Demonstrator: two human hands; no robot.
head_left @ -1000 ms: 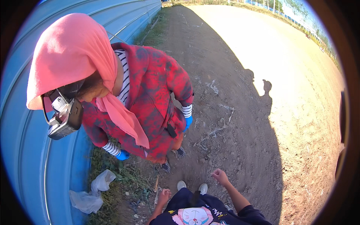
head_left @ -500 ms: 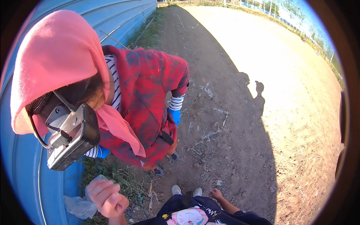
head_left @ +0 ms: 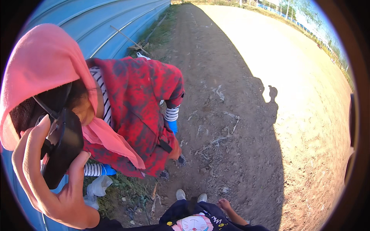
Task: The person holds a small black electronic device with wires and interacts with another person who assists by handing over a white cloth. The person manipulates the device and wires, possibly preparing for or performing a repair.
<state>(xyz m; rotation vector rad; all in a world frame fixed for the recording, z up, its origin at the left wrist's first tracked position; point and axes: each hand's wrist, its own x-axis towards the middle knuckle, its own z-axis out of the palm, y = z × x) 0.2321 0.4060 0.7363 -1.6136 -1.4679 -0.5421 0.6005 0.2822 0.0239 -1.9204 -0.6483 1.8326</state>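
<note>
one black head-worn device (head_left: 66, 142) sits in front of the co-worker's face at the left of the view, tilted, and one hand is on it: the person's left hand (head_left: 59, 200) grasps it, fingers arched up along its left side, thumb pressed against its right edge, the wrist low and rising from a dark sleeve at the lower edge. the right hand (head_left: 223, 204) is the second of two, hanging low and well apart from the device, its forearm slanting up from the lower right; the fingers look loosely bent, but it is too small to tell whether they close on anything. around the device come one pink headscarf (head_left: 46, 57), one mottled red-and-black jacket (head_left: 135, 100), two striped cuffs (head_left: 172, 113) and two blue gloves (head_left: 172, 126), with the co-worker leaning forward. two dark shoes (head_left: 182, 160) show beneath the jacket, and two pale shoes (head_left: 180, 195) stand below the person's one dark shirt (head_left: 169, 218) with its cartoon print. farther out, one crumpled translucent plastic sheet (head_left: 98, 187) lies by the weeds, beside one blue ribbed wall (head_left: 104, 23), and two head-shaped shadows (head_left: 273, 93) fall across the bare soil (head_left: 246, 154).
</note>
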